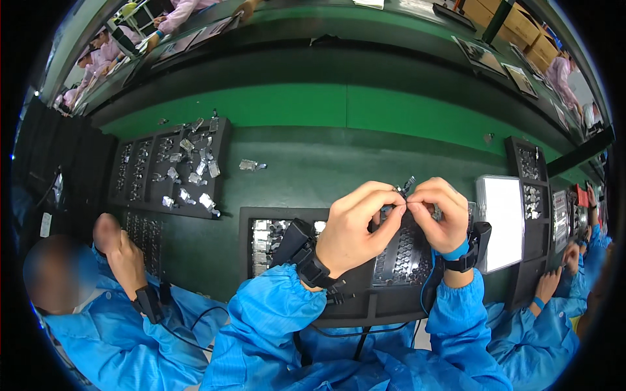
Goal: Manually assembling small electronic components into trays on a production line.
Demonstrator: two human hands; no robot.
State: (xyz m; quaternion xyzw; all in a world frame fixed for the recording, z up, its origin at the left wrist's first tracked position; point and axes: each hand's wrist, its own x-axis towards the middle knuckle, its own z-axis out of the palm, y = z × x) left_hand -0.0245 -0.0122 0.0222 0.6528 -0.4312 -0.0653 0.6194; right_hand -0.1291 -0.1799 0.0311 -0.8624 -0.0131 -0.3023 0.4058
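Note:
Above the near black foam tray (373, 313), my two hands meet fingertip to fingertip. A small part with dark and shiny metal surfaces (408, 186) sticks up between them. My left hand (358, 228) is closed, thumb and forefinger pinched on it. My right hand (443, 212) pinches the same part from the other side; the fingers cover most of it, so its exact kind cannot be told. Below my hands, a clear plastic tray (398, 260) carries rows of small dark metal pieces. Silvery pieces (267, 238) fill the tray's left compartment.
At left, another black foam tray (223, 140) holds scattered small parts in clear wrapping. One such part (249, 165) lies on the green table (300, 176). A white sheet (502, 221) and a compartmented tray (536, 247) stand at right. Co-workers' hands (127, 260) are at both sides.

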